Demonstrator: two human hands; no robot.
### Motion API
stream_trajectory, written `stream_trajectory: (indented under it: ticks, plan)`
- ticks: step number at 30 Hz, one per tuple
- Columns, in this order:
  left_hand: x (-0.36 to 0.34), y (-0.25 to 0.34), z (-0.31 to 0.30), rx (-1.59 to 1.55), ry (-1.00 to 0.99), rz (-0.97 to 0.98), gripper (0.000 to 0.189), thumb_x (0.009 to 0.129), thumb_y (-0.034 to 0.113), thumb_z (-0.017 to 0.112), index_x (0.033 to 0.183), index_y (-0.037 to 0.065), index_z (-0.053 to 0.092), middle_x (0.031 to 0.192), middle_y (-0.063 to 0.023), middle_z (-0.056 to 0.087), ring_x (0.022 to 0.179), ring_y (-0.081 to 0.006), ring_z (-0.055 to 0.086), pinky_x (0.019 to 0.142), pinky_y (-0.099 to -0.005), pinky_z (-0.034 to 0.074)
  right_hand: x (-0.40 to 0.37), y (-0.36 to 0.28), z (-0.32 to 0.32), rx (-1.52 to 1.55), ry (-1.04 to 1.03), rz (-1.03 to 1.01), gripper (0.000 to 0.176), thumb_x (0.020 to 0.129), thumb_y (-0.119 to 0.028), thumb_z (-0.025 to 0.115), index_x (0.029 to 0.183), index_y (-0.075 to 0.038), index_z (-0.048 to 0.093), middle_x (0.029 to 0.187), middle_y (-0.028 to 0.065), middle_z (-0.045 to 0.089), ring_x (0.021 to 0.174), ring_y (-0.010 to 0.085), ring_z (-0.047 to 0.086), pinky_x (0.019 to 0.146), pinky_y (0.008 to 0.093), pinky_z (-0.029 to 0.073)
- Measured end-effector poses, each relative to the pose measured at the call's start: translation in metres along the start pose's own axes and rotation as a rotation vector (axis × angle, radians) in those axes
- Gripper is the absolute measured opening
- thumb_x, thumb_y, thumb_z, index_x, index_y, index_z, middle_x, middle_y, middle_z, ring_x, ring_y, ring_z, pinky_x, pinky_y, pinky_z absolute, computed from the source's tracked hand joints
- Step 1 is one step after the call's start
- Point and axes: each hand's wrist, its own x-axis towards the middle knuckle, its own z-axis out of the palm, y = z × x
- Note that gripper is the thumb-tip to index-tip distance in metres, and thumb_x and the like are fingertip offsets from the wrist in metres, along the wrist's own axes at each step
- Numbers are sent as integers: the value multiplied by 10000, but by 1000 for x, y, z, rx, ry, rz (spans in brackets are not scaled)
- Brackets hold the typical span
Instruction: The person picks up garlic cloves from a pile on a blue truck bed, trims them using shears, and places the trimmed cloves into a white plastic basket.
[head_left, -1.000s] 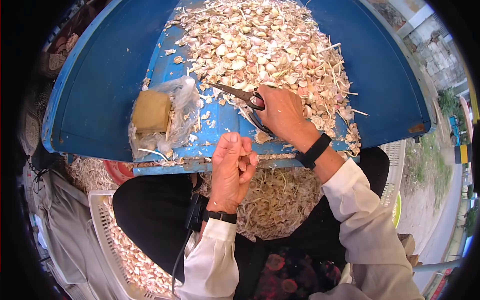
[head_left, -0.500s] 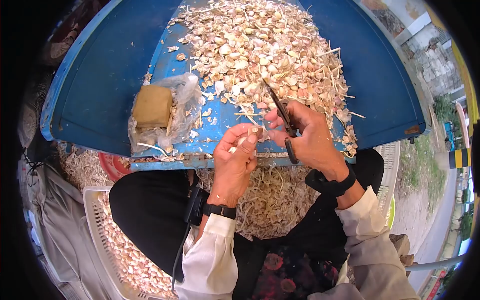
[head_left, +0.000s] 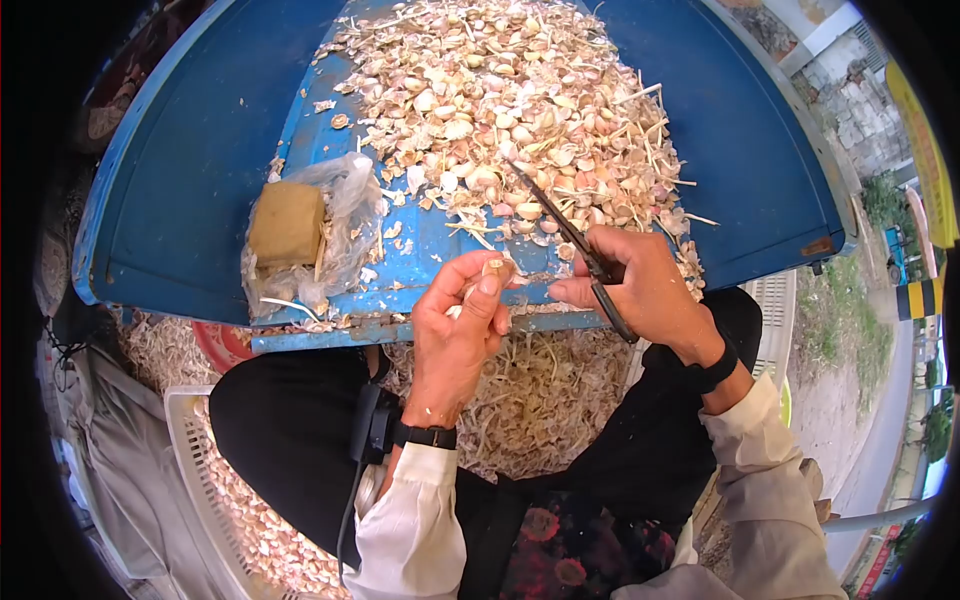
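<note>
the left hand (head_left: 455, 335) pinches a garlic clove (head_left: 493, 267) between thumb and forefinger, above the near edge of the blue metal tray (head_left: 200, 150); its other fingers curl inward, with another pale garlic piece (head_left: 455, 312) showing in their fold; the right hand (head_left: 655, 295) is closed around a pair of dark scissors (head_left: 560, 222), just to the right of the left hand and apart from it; the blades point up and away to the left, over the near side of the garlic heap (head_left: 520, 100), and whether the tip touches it i cannot tell; the handles slant down below the palm, and how the fingers sit in the loops is partly hidden.

the heap spreads along the middle of the tray, loose cloves mixed with papery skins and dry stalks; to its left, near the front edge, a tan block (head_left: 287, 225) sits in a crumpled clear plastic bag (head_left: 352, 200); below the edge, between the knees in black trousers (head_left: 290, 430), lies a mass of peelings (head_left: 540, 400); at lower left a white slatted crate (head_left: 188, 430) holds many cloves; part of a red basin (head_left: 222, 345) shows behind it.
</note>
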Motion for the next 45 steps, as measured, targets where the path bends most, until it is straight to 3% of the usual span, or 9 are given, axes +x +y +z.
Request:
stream_trajectory:
  ticks: [2,13,19,24,27,29,35,41,45]
  plan:
    - [-2,-1,5,-90,28,-14,282,954,235,623,1159,44,595,818,-9,626,592,-29,490,464,-176,338,7,-1,20,582,165,-42,294,733,-203,837,849,-23,636,673,-18,578,587,53,490,528,241,398]
    - [-2,-20,-12,-411,134,109,265,968,235,580,1168,63,550,882,-7,620,611,-52,548,462,-155,396,11,-32,93,911,296,-56,271,736,-163,809,822,-17,597,692,19,599,595,74,492,551,262,426]
    - [-14,-9,-14,-754,155,-176,240,995,225,483,1176,87,559,899,-34,621,657,-76,565,385,-146,355,1,-49,60,275,317,-353,241,763,-116,777,957,-24,667,714,-3,623,633,36,533,566,221,424]
    - [-73,81,-36,-1340,-73,-82,298,1032,152,429,1260,-27,498,1089,-142,440,803,-140,457,411,-148,404,41,26,6,483,481,47,178,775,-115,757,821,-14,618,711,34,639,612,67,533,548,251,415]
    - [-134,127,-96,-764,-3,359,408,1031,127,422,1403,-21,344,1171,-157,461,761,-95,406,399,-143,385,72,49,-3,167,413,37,178,787,-105,739,792,-8,590,696,66,630,610,96,550,545,284,420]
    - [-156,129,-142,7,780,614,389,1014,120,482,1374,-9,409,1103,-108,562,690,-41,416,421,-115,324,87,54,4,-147,304,-85,198,788,-119,721,802,-1,562,674,134,594,604,205,592,562,363,428]
    - [-244,2,-368,1580,769,124,540,979,367,548,1336,-34,484,1346,-234,487,1243,-311,496,1015,-403,406,102,61,18,-365,301,-244,217,763,-131,734,818,-14,560,737,180,628,658,378,589,582,394,442]
    - [-216,59,-276,1660,1108,424,448,980,321,543,1313,20,542,1404,-233,441,1327,-333,401,1083,-461,333,78,57,-17,-20,480,-149,200,770,-125,741,823,-25,576,680,112,624,611,219,635,563,330,459]
    - [-140,93,-99,781,639,744,386,986,216,544,1270,-45,525,1100,-181,614,925,-213,620,815,-338,529,46,16,-9,574,403,-73,198,804,-107,749,832,-21,573,756,50,665,644,91,629,573,232,471]
